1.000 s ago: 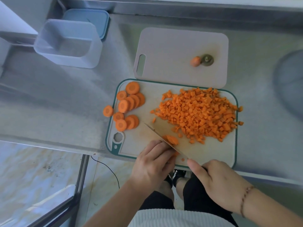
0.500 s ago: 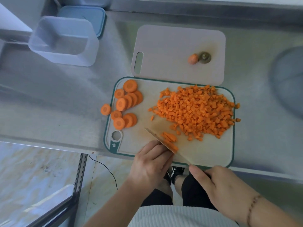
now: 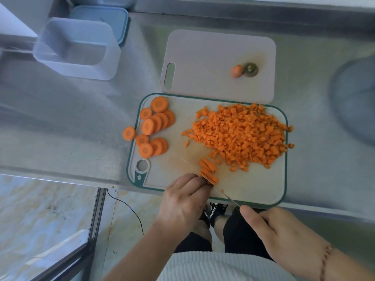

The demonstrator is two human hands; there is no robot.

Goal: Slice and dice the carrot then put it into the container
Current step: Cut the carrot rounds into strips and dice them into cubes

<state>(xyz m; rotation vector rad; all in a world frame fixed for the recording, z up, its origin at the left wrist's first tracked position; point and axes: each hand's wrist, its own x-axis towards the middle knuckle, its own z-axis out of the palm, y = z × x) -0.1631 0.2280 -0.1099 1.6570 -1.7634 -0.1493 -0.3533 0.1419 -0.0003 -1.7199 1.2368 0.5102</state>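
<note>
Orange strips (image 3: pixel 209 172) lie at six o'clock on the board (image 3: pixel 253 191), pinned by curled left hand (image 3: pixel 185 201); right hand (image 3: pixel 284 232) grips the knife (image 3: pixel 229 198). Stiff, light, likely slippery; best held from above.

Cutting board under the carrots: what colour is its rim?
Dark green rim, seen in the head view.

left hand (image 3: pixel 185 201) pinning carrot strips (image 3: pixel 209 176) on green-rimmed board (image 3: pixel 283 179) | right hand (image 3: pixel 284 232) gripping knife (image 3: pixel 228 197) | diced pile (image 3: pixel 241 134) sitting beside
</note>
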